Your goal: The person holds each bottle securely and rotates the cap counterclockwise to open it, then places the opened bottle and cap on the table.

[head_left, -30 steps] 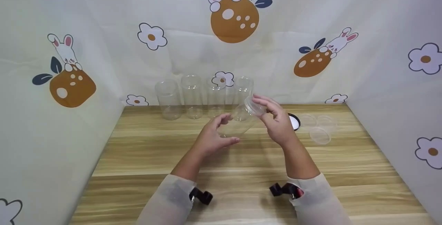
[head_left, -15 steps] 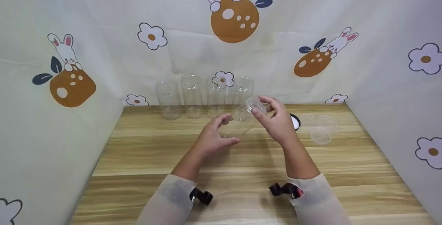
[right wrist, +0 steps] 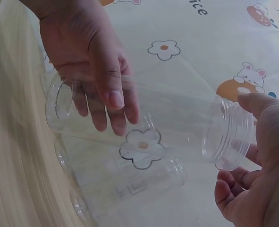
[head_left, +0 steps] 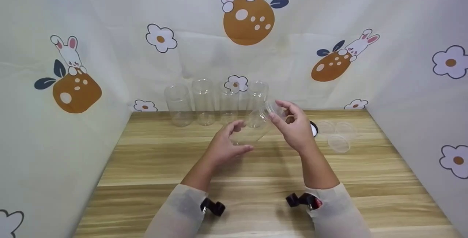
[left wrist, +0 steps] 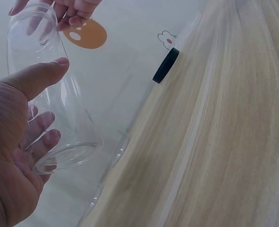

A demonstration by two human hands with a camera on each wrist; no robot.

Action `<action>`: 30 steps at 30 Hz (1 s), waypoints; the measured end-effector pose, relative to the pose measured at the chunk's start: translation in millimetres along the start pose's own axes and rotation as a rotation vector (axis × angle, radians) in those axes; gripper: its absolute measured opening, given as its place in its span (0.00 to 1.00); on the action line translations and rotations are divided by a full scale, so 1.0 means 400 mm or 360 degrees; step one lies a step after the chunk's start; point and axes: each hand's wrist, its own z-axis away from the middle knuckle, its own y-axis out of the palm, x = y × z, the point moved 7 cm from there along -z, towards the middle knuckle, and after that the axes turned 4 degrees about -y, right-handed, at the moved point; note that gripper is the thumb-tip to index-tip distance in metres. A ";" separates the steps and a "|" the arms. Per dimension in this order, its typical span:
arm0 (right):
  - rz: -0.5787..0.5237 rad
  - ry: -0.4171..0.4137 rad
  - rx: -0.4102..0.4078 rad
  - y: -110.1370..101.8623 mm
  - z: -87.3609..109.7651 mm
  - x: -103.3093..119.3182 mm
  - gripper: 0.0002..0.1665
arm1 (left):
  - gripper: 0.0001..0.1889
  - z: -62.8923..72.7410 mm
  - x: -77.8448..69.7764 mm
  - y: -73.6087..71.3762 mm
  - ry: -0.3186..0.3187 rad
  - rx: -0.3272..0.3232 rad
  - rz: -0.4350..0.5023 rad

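Observation:
In the head view my left hand grips a clear jar, its body tilted with the mouth up to the right. The left wrist view shows the left thumb on one side of the jar and fingers round the other. My right hand pinches a clear lid at the jar's mouth, thumb on the near side and fingers on the far side. In the right wrist view the lid lines up with the neck of the jar.
Several clear jars stand upright in a row along the back wall. Right of my right hand lie a black lid with a white inside and three clear discs on the wooden table.
My right thumb has come up onto the near side of the lid, and the right fingers have shifted slightly round it. The left hand and jar have stayed nearly still.

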 end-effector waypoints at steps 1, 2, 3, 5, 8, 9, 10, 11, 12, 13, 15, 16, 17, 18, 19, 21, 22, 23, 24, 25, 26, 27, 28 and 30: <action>-0.0011 0.0011 0.0002 -0.002 -0.001 -0.002 0.30 | 0.49 0.000 0.003 0.000 -0.0009 -0.0004 0.0006; -0.0016 0.0022 0.0006 -0.004 -0.002 -0.005 0.31 | 0.49 -0.001 0.006 0.000 -0.0016 -0.0008 0.0020; -0.0027 0.0036 0.0008 -0.007 -0.003 -0.008 0.32 | 0.49 -0.001 0.009 0.000 -0.0021 -0.0011 0.0033; -0.0045 0.0074 0.0012 -0.015 -0.007 -0.017 0.34 | 0.48 -0.002 0.012 0.000 -0.0023 -0.0016 0.0058; -0.0089 0.0127 -0.0010 -0.033 -0.013 -0.033 0.38 | 0.48 -0.005 0.016 0.002 -0.0021 -0.0022 0.0090; -0.0095 0.0144 -0.0017 -0.040 -0.014 -0.038 0.38 | 0.48 -0.005 0.017 0.003 -0.0017 -0.0022 0.0099; -0.0095 0.0158 -0.0021 -0.047 -0.015 -0.044 0.38 | 0.47 -0.006 0.017 0.004 -0.0018 -0.0022 0.0109; -0.0097 0.0168 -0.0023 -0.053 -0.016 -0.049 0.38 | 0.46 -0.007 0.017 0.005 -0.0015 -0.0022 0.0119; -0.0101 0.0173 -0.0023 -0.060 -0.015 -0.055 0.38 | 0.46 -0.007 0.018 0.006 -0.0011 -0.0022 0.0137; -0.0098 0.0178 -0.0016 -0.066 -0.014 -0.060 0.38 | 0.45 -0.008 0.018 0.007 -0.0008 -0.0020 0.0156; -0.0096 0.0180 -0.0007 -0.078 -0.011 -0.071 0.37 | 0.44 -0.008 0.018 0.010 0.0007 -0.0019 0.0186; -0.0098 0.0186 -0.0003 -0.085 -0.009 -0.077 0.37 | 0.45 -0.008 0.018 0.012 0.0017 -0.0020 0.0194; -0.0097 0.0197 0.0000 -0.092 -0.006 -0.084 0.37 | 0.45 -0.008 0.018 0.013 0.0028 -0.0025 0.0197; -0.0090 0.0211 0.0000 -0.099 -0.003 -0.091 0.37 | 0.45 -0.009 0.019 0.014 0.0033 -0.0033 0.0202; -0.0080 0.0227 -0.0002 -0.108 0.000 -0.099 0.38 | 0.46 -0.009 0.019 0.014 0.0042 -0.0042 0.0203; -0.0039 0.0268 -0.0006 -0.128 0.006 -0.115 0.38 | 0.46 -0.011 0.020 0.015 0.0056 -0.0061 0.0198; -0.0010 0.0290 -0.0006 -0.138 0.009 -0.124 0.39 | 0.46 -0.011 0.020 0.015 0.0057 -0.0068 0.0201; 0.0017 0.0304 -0.0005 -0.149 0.011 -0.132 0.39 | 0.47 -0.011 0.022 0.015 0.0052 -0.0075 0.0212; 0.0047 0.0311 0.0000 -0.161 0.013 -0.139 0.40 | 0.47 -0.011 0.023 0.017 0.0045 -0.0078 0.0227; 0.0073 0.0315 0.0005 -0.172 0.015 -0.145 0.41 | 0.47 -0.010 0.023 0.018 0.0032 -0.0076 0.0244; 0.0103 0.0318 0.0010 -0.184 0.017 -0.151 0.41 | 0.47 -0.009 0.024 0.020 0.0017 -0.0075 0.0255; 0.0117 0.0320 0.0011 -0.195 0.019 -0.158 0.41 | 0.47 -0.008 0.023 0.022 0.0001 -0.0073 0.0272; 0.0119 0.0321 0.0011 -0.205 0.021 -0.165 0.42 | 0.48 -0.007 0.023 0.024 -0.0017 -0.0071 0.0284; 0.0117 0.0324 0.0010 -0.224 0.025 -0.180 0.42 | 0.48 -0.004 0.024 0.028 -0.0055 -0.0070 0.0279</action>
